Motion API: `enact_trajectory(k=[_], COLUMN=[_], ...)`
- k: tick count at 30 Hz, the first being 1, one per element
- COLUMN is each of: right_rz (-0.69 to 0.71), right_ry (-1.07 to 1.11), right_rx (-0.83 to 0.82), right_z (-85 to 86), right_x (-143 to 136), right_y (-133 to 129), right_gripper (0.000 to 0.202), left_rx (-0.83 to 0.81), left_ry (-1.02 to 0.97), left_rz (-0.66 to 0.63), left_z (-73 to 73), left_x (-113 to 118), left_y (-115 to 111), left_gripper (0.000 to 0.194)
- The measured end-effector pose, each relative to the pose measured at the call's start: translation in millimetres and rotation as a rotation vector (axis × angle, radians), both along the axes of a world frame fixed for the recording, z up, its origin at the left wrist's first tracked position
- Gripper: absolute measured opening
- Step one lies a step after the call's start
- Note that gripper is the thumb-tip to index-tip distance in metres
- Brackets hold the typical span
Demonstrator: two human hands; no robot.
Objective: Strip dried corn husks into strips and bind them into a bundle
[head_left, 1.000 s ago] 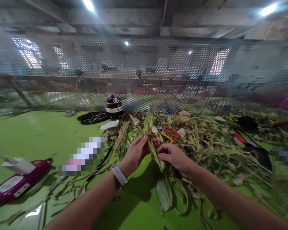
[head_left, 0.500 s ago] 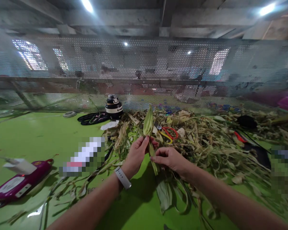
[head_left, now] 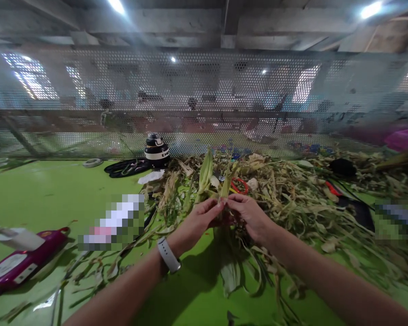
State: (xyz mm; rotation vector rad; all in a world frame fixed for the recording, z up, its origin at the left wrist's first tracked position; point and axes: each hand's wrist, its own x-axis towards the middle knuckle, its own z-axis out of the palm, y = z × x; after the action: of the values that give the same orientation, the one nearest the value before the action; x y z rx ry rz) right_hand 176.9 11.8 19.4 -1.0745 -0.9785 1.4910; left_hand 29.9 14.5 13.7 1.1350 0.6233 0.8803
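Over the green table, my left hand (head_left: 204,215), with a white band at the wrist, is closed with its fingertips on a narrow husk strip (head_left: 226,183). My right hand (head_left: 248,213) pinches the same strip from the other side; the two hands' fingertips meet. A pale green pointed husk piece (head_left: 206,171) stands just left of the strip, its lower end near my left fingers. Behind the hands lie scissors with red and yellow handles (head_left: 240,185), partly hidden. A broad leaf (head_left: 230,274) lies below my hands.
Dried husks (head_left: 292,199) are heaped across the middle and right. A black and white bottle (head_left: 157,151) stands at the back, beside black cord-like items (head_left: 125,167). A purple power strip (head_left: 27,258) with a white plug lies at left. A perforated screen (head_left: 197,90) rises behind.
Both hands have come together at the fingertips, my right hand moving up. A narrow strip now stands apart from the pale green piece, to its right. The view has shifted slightly.
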Motion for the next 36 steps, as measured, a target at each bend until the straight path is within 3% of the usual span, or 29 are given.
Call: enact_trajectory(k=[4, 7, 9, 12, 16, 18, 21, 23, 25, 28, 30, 34, 36], right_rz=[0.085, 0.058, 0.023, 0.061, 0.348, 0.369, 0.383, 0.383, 0.293, 0.116, 0.075, 0.085, 0.078], right_ry=[-0.077, -0.304, -0.518, -0.893, -1.286, -1.362, -1.354, -1.304, -1.190, -0.916, -0.796, -0.730, -0.697], right_rx=[0.044, 0.175, 0.320, 0.477, 0.411, 0.379, 0.375, 0.398, 0.391, 0.252, 0.174, 0.170, 0.163], right_z=[1.2, 5.4, 10.8, 18.1, 11.3, 3.1, -1.9, 3.4, 13.5, 28.0, 32.5, 28.4, 22.2], right_x=[1.2, 5.3, 10.3, 17.3, 15.2, 11.0, 8.5, 11.3, 16.1, 22.0, 23.5, 25.0, 26.1], right_y=[0.0, 3.2, 5.1, 3.2, -6.8, -10.2, -9.5, -5.7, -0.9, 5.4, 8.0, 7.1, 3.0], right_gripper=[0.031, 0.028, 0.029, 0.033, 0.052, 0.048, 0.026, 0.016, 0.017, 0.020, 0.021, 0.022, 0.021], left_rx=[-0.023, 0.024, 0.042, -0.037, -0.120, -0.140, -0.180, -0.214, -0.231, -0.228, -0.240, -0.170, -0.109], left_ry=[0.017, 0.105, 0.125, 0.031, -0.051, -0.065, -0.091, -0.108, -0.133, -0.163, -0.139, 0.049, 0.140], left_rz=[-0.132, -0.176, -0.096, 0.160, 0.338, 0.371, 0.424, 0.454, 0.487, 0.532, 0.462, 0.162, 0.118], left_z=[1.5, 4.6, 7.2, 11.0, 11.2, 8.6, 5.1, 5.3, 6.9, 8.2, 6.3, -2.1, -5.7], left_x=[-4.5, -12.5, -18.7, -27.2, -32.2, -31.5, -28.5, -25.8, -22.3, -14.2, -8.0, 0.1, 1.2], left_y=[4.4, 12.3, 19.1, 28.8, 35.3, 36.5, 37.6, 37.2, 34.7, 26.1, 18.8, 8.6, 7.2], left_gripper=[0.025, 0.024, 0.022, 0.013, 0.003, 0.004, 0.010, 0.010, 0.007, 0.010, 0.017, 0.029, 0.030])
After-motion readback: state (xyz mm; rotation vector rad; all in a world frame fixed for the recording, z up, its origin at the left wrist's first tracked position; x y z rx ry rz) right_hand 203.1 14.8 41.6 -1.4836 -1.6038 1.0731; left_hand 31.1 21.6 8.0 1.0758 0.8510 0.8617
